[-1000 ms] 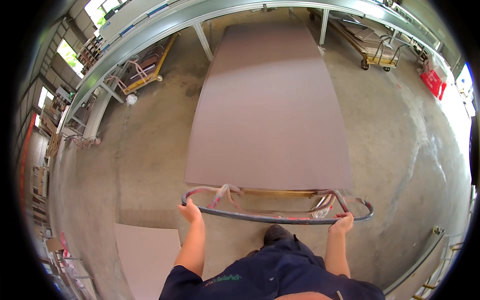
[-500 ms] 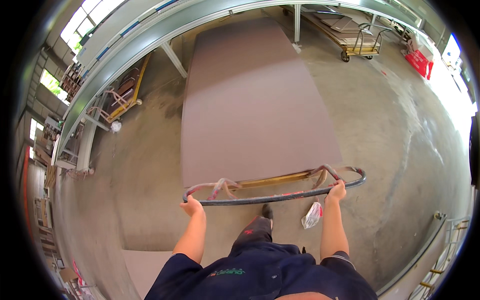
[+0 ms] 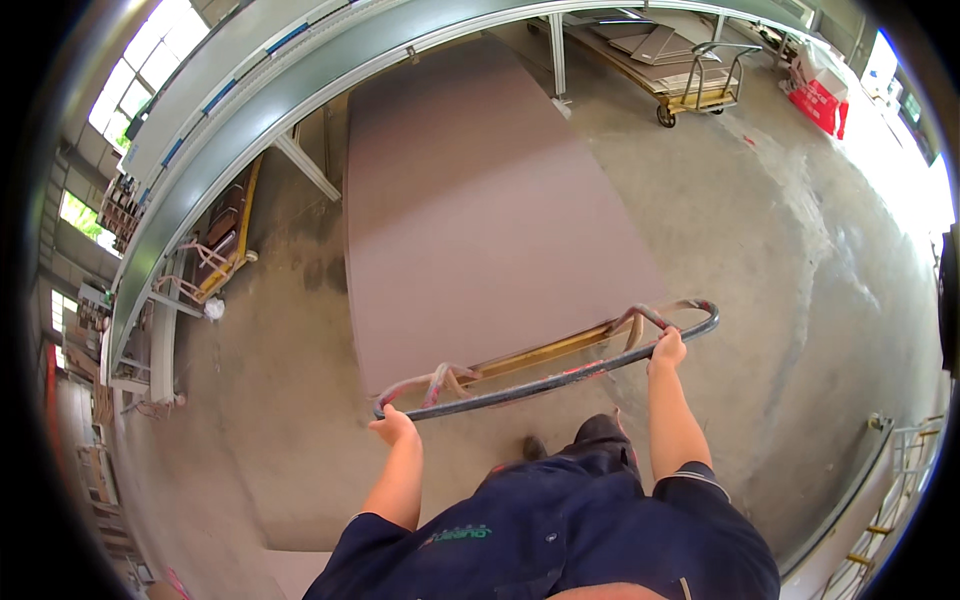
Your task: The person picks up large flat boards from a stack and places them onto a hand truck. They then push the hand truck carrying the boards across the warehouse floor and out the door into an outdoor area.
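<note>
Head view, looking straight down at both arms. Left hand (image 3: 393, 428) has its fingers curled shut around the dark curved metal push bar (image 3: 548, 378) near that bar's left end, knuckles up. Right hand (image 3: 668, 349) is doing the same near the right end, fingers wrapped closed on the bar just before it bends round into a loop. So both hands are clamped on the same handle, well apart from each other, with most of the bar's length between them.

Right past the fingers, on the far side of the bar, there are some pinkish-red scuffed tube braces (image 3: 440, 379) running down toward a yellowish wooden cart deck (image 3: 545, 350), only a strip of which shows. Sitting on that deck and stretching away from the hands is a big flat reddish-brown rectangular board (image 3: 480, 210), lying flat with its near edge just beyond the handle.

Below the hands, between the forearms, you can see dark navy work clothes (image 3: 560, 530) and a dark shoe (image 3: 600, 432) on the stained grey concrete floor (image 3: 790, 260).

Further out: off past the left hand runs a long grey metal conveyor frame (image 3: 250, 100) that curves along the board's far side. Way out beyond the right hand is a yellow flatbed trolley with a grey handle (image 3: 700, 85), loaded with flat sheets, and a red crate (image 3: 820, 105) near it.
</note>
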`<state>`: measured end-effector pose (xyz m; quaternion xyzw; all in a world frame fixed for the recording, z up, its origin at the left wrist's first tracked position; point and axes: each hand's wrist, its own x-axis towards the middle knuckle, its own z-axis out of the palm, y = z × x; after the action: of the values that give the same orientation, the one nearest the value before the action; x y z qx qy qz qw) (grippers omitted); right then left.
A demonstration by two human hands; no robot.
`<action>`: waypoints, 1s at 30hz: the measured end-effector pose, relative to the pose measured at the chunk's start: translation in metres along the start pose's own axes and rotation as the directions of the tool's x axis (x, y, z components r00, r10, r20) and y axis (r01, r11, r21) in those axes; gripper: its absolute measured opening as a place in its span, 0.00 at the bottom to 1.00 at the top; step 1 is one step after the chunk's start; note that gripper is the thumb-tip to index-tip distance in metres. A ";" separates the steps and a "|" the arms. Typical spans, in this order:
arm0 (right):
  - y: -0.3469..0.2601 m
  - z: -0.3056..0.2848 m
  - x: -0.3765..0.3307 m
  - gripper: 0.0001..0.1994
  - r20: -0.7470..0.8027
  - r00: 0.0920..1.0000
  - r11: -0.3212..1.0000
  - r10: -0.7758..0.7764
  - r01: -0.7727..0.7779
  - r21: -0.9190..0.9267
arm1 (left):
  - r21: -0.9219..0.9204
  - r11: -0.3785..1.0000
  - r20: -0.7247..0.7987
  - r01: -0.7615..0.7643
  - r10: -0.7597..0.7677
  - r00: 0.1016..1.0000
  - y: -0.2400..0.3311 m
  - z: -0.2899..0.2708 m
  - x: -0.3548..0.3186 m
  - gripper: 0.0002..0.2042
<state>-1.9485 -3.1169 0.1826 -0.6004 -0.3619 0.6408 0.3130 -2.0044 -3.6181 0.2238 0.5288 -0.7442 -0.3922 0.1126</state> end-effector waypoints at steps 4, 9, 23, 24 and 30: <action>-0.017 0.057 0.036 0.05 -0.006 1.000 1.000 -0.022 0.022 0.007 | -0.004 0.999 -0.066 -0.037 0.037 0.997 0.038 0.050 -0.003 0.27; -0.044 0.136 0.064 0.08 0.048 0.995 0.996 -0.086 0.086 -0.005 | -0.033 0.998 -0.143 -0.056 0.051 0.988 0.075 0.117 0.017 0.27; -0.088 0.326 0.188 0.12 0.226 0.974 0.995 0.028 -0.006 -0.096 | 0.129 0.990 -0.227 0.060 -0.029 0.973 0.227 0.267 0.001 0.27; -0.091 0.335 0.192 0.11 0.205 0.979 0.995 0.002 0.017 -0.094 | 0.138 0.988 -0.226 0.064 -0.031 0.974 0.231 0.276 0.005 0.27; -0.110 0.418 0.236 0.14 0.170 0.985 0.995 -0.017 0.034 -0.096 | -0.008 0.998 -0.252 0.069 -0.069 0.965 0.295 0.344 -0.015 0.26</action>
<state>-2.3884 -2.8970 0.1539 -0.5538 -0.4259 0.6669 0.2592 -2.4047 -3.4061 0.2060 0.5998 -0.7054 -0.3251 0.1923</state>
